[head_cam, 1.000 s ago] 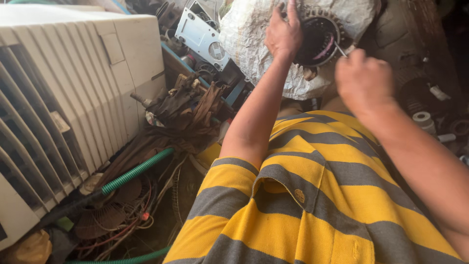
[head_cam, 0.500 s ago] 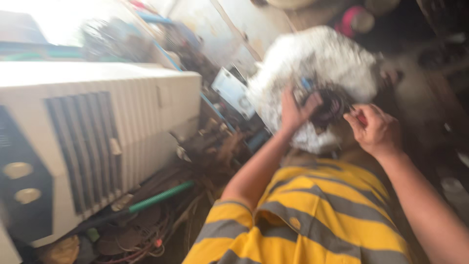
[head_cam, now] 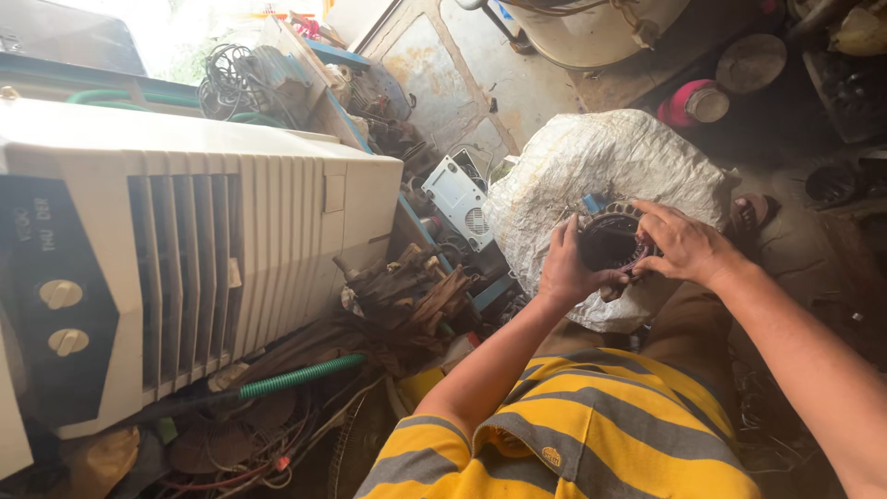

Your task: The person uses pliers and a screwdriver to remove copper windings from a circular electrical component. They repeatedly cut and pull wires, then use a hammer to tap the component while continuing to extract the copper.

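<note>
Two things crowd your nine o'clock: a white cooler (head_cam: 203,268) and tangled wires (head_cam: 231,453). Your left hand (head_cam: 565,270) and right hand (head_cam: 684,246) both grip the round motor core (head_cam: 610,242), resting on a white sack (head_cam: 601,166) at twelve o'clock.

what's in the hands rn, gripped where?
Both hold one dark round ring-shaped motor part over a white woven sack: left hand on its left rim, right hand on its right rim.

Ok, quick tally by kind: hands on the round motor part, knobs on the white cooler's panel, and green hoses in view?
Hands on the round motor part: 2, left hand, right hand
Cooler knobs: 2
Green corrugated hoses: 1
Total: 5
</note>
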Tool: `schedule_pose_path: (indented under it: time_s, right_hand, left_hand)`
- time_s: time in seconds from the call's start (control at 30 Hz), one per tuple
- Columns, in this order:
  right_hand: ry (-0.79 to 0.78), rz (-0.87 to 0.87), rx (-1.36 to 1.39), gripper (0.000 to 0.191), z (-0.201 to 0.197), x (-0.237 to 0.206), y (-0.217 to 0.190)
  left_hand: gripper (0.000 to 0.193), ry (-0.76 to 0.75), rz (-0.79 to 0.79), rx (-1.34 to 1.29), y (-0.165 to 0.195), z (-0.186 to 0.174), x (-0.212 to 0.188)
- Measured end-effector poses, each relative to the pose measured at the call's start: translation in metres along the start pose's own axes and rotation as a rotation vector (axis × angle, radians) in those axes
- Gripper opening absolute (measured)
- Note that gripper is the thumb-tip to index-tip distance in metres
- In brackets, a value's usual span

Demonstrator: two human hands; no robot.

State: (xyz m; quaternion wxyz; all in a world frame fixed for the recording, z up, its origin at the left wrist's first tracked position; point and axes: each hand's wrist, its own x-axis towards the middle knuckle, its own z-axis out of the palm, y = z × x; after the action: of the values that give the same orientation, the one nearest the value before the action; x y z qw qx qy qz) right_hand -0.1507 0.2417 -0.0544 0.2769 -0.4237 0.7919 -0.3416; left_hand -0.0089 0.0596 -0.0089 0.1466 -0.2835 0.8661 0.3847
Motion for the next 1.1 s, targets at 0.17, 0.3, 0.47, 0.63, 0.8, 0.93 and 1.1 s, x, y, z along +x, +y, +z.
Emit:
schedule_pose_path:
  time_s: [0.17, 0.3, 0.47, 0.63, 0.8, 0.93, 1.1]
  right_hand:
    - [0.068, -0.183, -0.138, 0.049, -0.001, 0.000, 0.001]
    - [0.038, -0.160, -0.141, 0.044, 0.001, -0.002, -0.002]
    - [0.128, -0.217, -0.198, 0.042, 0.004, -0.003, -0.005]
    - [0.119, -0.171, -0.247, 0.042, 0.007, -0.005, -0.004]
    - [0.115, -0.152, -0.164, 0.042, 0.006, -0.005, -0.005]
    - [-0.033, -0.179, -0.197, 0.052, -0.008, 0.008, -0.008]
    - [-0.143, -0.204, -0.281, 0.066, -0.026, 0.029, -0.015]
  left_hand:
    - [0.126, 0.080, 0.135, 0.016, -0.012, 0.016, -0.008]
    - [0.116, 0.107, 0.201, 0.022, -0.024, 0.033, -0.015]
    - [0.105, 0.234, 0.274, 0.019, -0.031, 0.048, -0.020]
    - [0.100, 0.304, 0.287, -0.031, -0.033, 0.055, -0.021]
    - [0.100, 0.320, 0.267, -0.050, -0.037, 0.059, -0.022]
    - [0.111, 0.279, 0.246, -0.061, -0.036, 0.056, -0.020]
    - [0.126, 0.223, 0.169, -0.144, -0.023, 0.042, -0.018]
